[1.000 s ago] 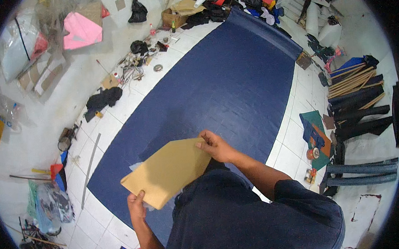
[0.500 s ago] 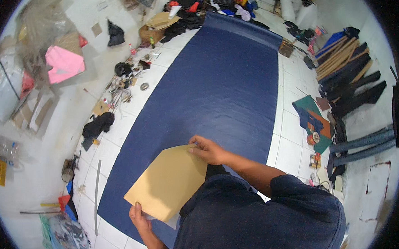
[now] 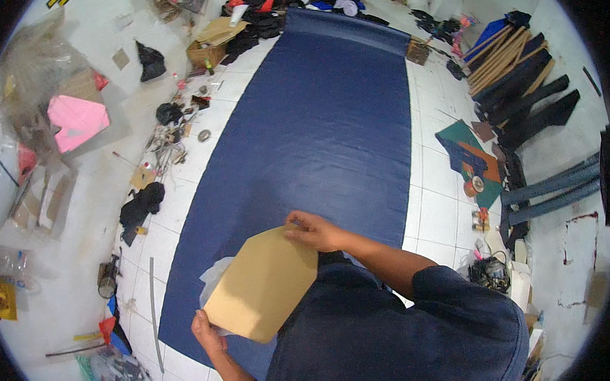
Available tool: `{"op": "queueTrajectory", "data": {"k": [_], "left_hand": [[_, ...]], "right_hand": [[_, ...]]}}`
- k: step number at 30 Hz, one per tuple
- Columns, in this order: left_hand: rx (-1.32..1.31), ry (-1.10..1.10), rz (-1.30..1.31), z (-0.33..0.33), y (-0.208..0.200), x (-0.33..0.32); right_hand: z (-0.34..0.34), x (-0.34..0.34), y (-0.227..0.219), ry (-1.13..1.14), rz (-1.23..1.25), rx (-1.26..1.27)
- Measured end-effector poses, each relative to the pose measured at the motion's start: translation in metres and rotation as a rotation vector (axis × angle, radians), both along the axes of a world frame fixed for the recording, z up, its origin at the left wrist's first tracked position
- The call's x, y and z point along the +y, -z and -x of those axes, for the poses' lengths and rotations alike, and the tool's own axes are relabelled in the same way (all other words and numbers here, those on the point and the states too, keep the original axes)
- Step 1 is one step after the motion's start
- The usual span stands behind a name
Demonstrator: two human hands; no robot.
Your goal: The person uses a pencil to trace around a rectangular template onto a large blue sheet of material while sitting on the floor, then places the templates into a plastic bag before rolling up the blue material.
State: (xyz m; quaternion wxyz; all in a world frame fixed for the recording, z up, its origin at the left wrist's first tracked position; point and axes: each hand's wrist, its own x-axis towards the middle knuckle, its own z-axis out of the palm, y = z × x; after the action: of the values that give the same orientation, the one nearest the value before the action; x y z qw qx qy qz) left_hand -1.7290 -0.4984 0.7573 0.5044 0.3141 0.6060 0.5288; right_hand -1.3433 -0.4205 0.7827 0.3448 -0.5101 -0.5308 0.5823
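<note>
Between my two hands is a stiff tan sheet with angled corners, like a cardboard pattern piece. My right hand pinches its upper corner, fingers closed on the edge. At its lower left corner my left hand grips the edge with the thumb on top. A whitish, thin translucent sheet sticks out behind the tan sheet's left side. Beneath them a long dark blue sheet of material lies spread on the floor, its far end on a roll.
White tile floor borders the blue material. A thin grey strip lies at the left. Black cloth, a cardboard box and odds and ends line the left wall. Brown sticks and green-and-orange pieces are on the right.
The whitish sheet now shows past the tan sheet's left side. The tan sheet has shifted slightly right and tilted, both hands still gripping it. The whole view has shifted a little.
</note>
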Motion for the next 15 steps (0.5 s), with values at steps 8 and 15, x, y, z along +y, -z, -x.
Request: {"op": "queueTrajectory", "data": {"k": [8,15], "left_hand": [[0.14,0.168,0.054,0.0,0.029,-0.026],[0.161,0.056,0.067,0.0,0.039,-0.048]], "right_hand": [[-0.007,0.004,0.012,0.148,0.028,0.105],[0.013,0.007,0.029,0.094,0.063,0.18]]}}
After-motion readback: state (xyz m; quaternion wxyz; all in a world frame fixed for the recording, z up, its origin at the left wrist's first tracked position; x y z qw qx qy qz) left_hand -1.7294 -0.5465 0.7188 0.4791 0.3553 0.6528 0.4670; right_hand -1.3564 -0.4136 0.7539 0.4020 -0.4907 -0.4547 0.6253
